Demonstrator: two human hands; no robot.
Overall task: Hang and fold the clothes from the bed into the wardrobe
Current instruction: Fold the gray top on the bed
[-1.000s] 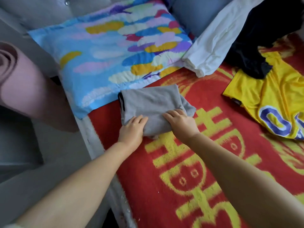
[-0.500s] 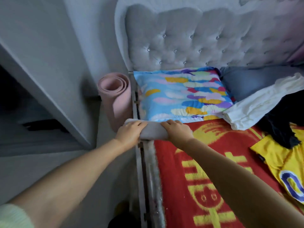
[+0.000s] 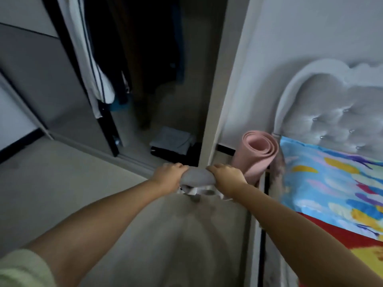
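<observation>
Both hands are on the folded grey garment [image 3: 197, 176], carrying it in the air between them. The left hand [image 3: 169, 172] has its fingers curled over the top of the left end, and the right hand [image 3: 224, 175] does the same on the right end, so the bundle sags a little in the gap between the two sets of knuckles. Just past the fingertips is the open wardrobe [image 3: 157, 79], dark inside, with clothes hanging up top and a small stack of folded clothes [image 3: 172, 140] on its floor, a bit beyond and slightly left of the fingers. A rolled pink mat [image 3: 258, 153] stands just right of the right hand's fingers, leaning by the bed [image 3: 331, 241]. The colourful pillow [image 3: 331, 177] sits further right again, under the tufted headboard [image 3: 335, 108].
</observation>
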